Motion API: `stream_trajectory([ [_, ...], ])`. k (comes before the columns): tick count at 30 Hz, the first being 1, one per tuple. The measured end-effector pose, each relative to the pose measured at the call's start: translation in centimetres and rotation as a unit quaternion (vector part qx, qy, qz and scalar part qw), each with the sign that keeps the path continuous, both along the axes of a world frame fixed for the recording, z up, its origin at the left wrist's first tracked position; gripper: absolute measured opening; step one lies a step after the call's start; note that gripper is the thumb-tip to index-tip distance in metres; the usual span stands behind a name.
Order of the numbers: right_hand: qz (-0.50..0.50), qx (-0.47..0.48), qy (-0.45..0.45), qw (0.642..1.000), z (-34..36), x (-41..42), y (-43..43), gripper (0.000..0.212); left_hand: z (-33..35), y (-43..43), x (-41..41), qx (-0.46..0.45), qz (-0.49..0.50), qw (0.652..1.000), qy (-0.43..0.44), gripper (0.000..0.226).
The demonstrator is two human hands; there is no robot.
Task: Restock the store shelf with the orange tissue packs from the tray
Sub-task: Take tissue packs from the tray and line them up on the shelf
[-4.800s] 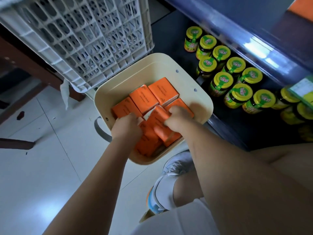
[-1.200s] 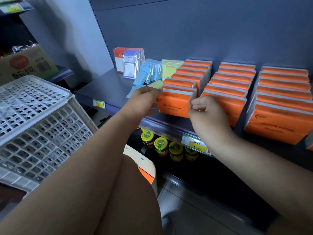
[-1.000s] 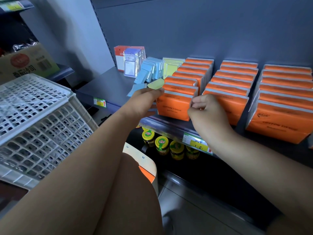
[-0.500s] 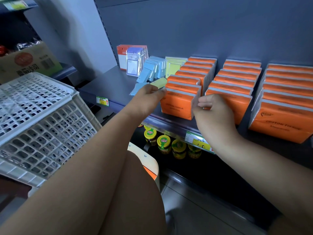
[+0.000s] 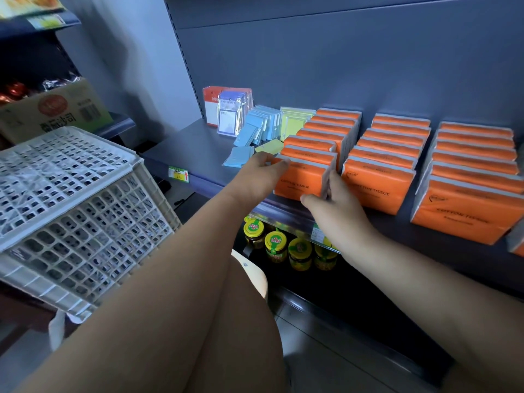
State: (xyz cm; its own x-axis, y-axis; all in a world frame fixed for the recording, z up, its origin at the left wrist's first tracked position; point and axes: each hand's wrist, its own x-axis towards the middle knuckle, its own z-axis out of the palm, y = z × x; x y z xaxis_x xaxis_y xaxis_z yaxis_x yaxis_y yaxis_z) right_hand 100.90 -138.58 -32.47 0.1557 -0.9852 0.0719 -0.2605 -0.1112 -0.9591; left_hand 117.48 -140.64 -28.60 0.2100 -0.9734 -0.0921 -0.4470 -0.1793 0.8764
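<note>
A person squares up the front orange tissue pack (image 5: 300, 180) at the lip of the store shelf (image 5: 195, 146), held between both hands. The pack stands on edge, its printed face towards the camera and its long axis running left to right along the shelf front. The left hand (image 5: 259, 178) curls its fingertips onto the pack's upper left corner. The right hand (image 5: 336, 207) runs its fingers together up the pack's right end, in the gap beside the middle row (image 5: 388, 154), with the thumb across the lower front edge. Both hands touch the pack, so any push back into the left row (image 5: 326, 131) would run straight away from the fingers, towards the shelf's back panel. A third row of orange packs (image 5: 470, 171) stands further right. Only a strip of the cream tray (image 5: 256, 275) shows below, beside the knee, and its contents are hidden. A white lattice crate (image 5: 71, 211) sits to the left, and the lower shelf holds yellow-lidded jars (image 5: 276, 242).
</note>
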Motion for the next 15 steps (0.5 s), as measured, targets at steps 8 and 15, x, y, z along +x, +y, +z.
stream_trajectory([
  [8, 0.023, 0.015, 0.016, 1.0, -0.64, 0.06, -0.54, 0.042, -0.01, -0.23, 0.57, 0.014, -0.002, 1.0, 0.011, 0.038],
  [15, 0.027, -0.006, 0.037, 0.999, -0.11, 0.09, -0.26, 0.04, 0.01, -0.26, 0.83, 0.012, 0.008, 1.0, 0.003, 0.058],
])
